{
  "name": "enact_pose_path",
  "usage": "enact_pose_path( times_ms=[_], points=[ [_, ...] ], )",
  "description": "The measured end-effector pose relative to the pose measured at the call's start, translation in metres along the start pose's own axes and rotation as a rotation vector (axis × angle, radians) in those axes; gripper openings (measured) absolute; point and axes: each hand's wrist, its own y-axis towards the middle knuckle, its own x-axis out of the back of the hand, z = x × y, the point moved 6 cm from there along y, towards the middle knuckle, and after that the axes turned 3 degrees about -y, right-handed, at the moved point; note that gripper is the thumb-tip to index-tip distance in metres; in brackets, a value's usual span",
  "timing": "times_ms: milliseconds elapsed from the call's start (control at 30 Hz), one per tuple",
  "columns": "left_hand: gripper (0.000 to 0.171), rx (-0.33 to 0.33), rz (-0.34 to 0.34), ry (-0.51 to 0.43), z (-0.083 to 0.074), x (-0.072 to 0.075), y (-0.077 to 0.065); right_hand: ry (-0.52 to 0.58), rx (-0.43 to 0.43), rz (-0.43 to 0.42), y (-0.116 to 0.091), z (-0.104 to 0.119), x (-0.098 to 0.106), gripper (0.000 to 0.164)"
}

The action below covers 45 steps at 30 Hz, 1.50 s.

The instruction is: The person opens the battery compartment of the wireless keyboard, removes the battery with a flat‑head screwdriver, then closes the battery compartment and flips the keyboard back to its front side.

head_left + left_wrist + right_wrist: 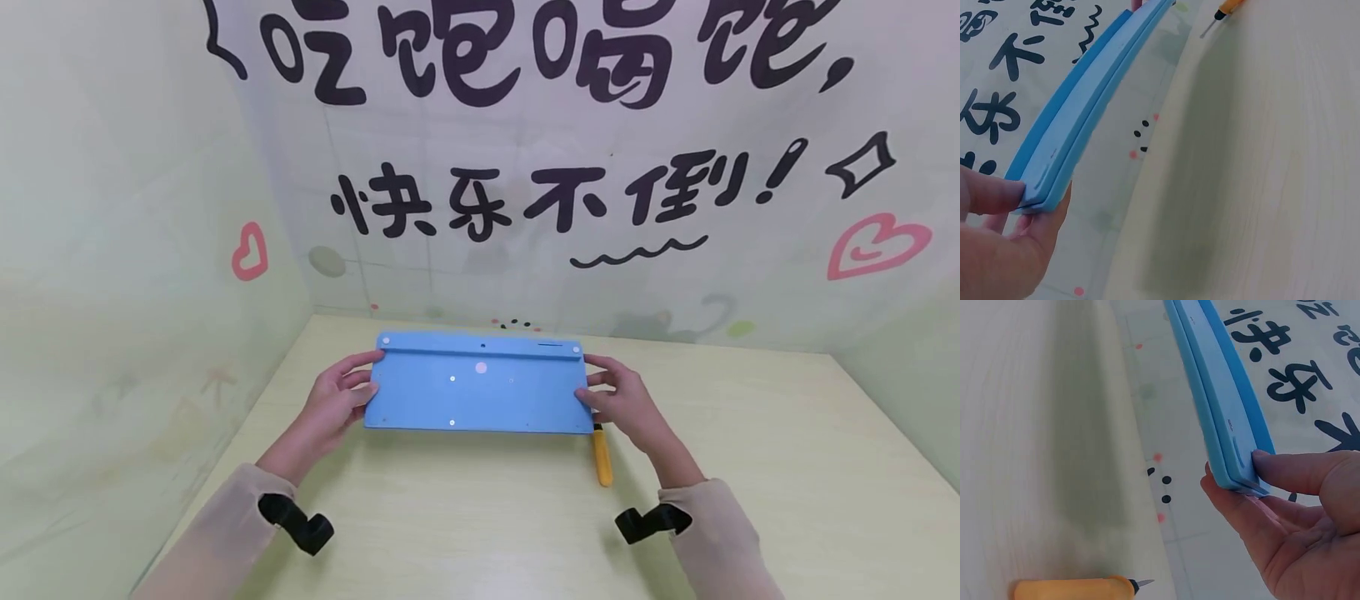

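Note:
A flat blue keyboard (480,396) is held up over the table, its underside toward the head camera, showing a raised bar along the far edge, pale round feet and small screw holes. My left hand (341,396) grips its left end, thumb on the near face and fingers behind. At the other end my right hand (626,400) grips it the same way. Both wrist views show the keyboard (1094,103) nearly edge-on, with the thumb on one side and fingers on the other. An orange-handled screwdriver (602,457) lies on the table below the right hand, its shaft partly hidden in the head view.
The pale wooden table (480,517) carries the keyboard's shadow. Behind it hangs a white printed backdrop (480,275) with large black characters, and pale side walls (150,333) flank the work area. Each wrist wears a black camera mount (300,525).

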Motion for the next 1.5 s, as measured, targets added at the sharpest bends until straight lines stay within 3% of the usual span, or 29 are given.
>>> enact_pose_path(
  times_ms=[267,467,633,767,1000,1233,1500],
  points=[
    [0.043,0.017,-0.014,0.210,0.012,0.010,0.014,0.019,-0.097,0.059,0.001,-0.014,-0.019,0.063],
    [0.043,0.039,-0.009,0.301,0.023,0.013,0.020,0.009,-0.131,0.052,0.001,-0.022,-0.028,0.062],
    [0.044,0.012,0.027,0.365,0.029,0.013,0.021,-0.008,-0.145,0.052,0.000,-0.027,-0.034,0.061],
    [0.047,-0.001,0.042,0.388,0.036,0.016,0.026,-0.022,-0.164,0.033,0.001,-0.032,-0.035,0.059],
    [0.055,0.049,0.025,0.416,0.051,0.028,0.033,-0.035,-0.144,-0.016,0.002,-0.035,-0.042,0.061],
    [0.055,0.060,0.038,0.438,0.057,0.034,0.035,-0.067,-0.162,-0.012,0.003,-0.039,-0.053,0.060],
    [0.055,0.109,-0.002,0.460,0.063,0.039,0.036,-0.078,-0.194,0.006,0.004,-0.039,-0.058,0.058]
  ],
)
